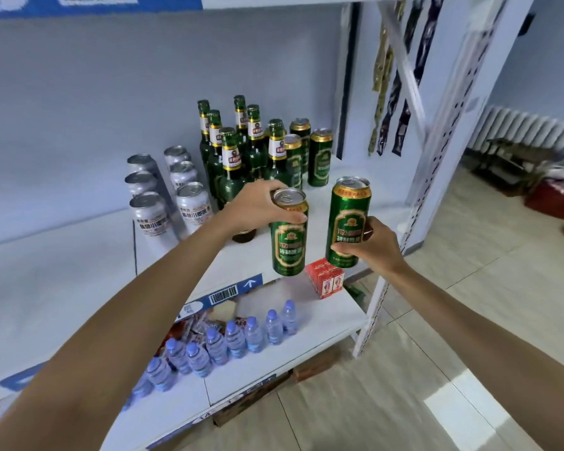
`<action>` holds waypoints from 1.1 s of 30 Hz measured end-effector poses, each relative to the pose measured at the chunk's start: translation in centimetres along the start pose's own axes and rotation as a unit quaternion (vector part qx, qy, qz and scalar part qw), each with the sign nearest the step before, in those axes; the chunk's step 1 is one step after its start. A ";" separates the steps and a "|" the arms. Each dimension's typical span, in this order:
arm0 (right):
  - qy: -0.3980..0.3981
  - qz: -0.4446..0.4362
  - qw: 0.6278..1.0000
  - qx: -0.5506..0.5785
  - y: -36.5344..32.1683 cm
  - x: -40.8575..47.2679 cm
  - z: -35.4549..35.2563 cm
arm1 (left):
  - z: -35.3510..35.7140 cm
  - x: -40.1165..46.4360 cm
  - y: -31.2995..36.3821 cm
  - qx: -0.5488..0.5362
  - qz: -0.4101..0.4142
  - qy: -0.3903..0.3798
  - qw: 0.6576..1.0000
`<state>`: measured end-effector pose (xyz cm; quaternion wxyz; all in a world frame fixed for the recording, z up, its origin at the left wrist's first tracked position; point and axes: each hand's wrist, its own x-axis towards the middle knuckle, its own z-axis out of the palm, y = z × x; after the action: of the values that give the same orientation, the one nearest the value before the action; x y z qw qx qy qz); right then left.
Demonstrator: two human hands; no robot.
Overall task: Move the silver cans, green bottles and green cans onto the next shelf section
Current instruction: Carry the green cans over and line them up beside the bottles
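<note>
Green cans (288, 232) gripped in both hands (one each) above the shelf's (79, 271) front edge.

The two green cans you hold, one (288, 237) and the other (349, 222), are glossy printed metal with bare bright lids. Your silver cans (171, 187) look satin metal, duller. The green bottles (238, 157) are shiny glass with paper-looking labels. The shelf (62, 271) is smooth matt white. The water bottles (228, 340) below are clear plastic.
</note>
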<state>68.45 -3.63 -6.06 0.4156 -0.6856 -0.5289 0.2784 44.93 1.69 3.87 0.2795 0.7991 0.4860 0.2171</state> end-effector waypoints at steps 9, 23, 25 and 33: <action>-0.035 -0.022 0.999 -0.030 3.8 11.4 -4.5 | 5.3 12.0 3.4 0.062 -0.055 0.011 0.997; -0.157 -0.065 0.982 -0.078 4.8 24.6 -2.6 | 6.0 20.3 4.0 0.084 -0.227 0.036 0.970; -0.161 -0.072 0.981 -0.077 4.8 24.8 -2.2 | 5.8 20.4 3.8 0.080 -0.234 0.040 0.968; -0.215 -0.099 0.971 -0.035 7.3 28.0 0.2 | 5.9 20.7 3.3 0.107 -0.253 0.024 0.961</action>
<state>79.82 22.53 -10.85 0.2933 -0.5678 -0.6804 0.3585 59.72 17.71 3.22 0.2259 0.6701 0.6992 0.1054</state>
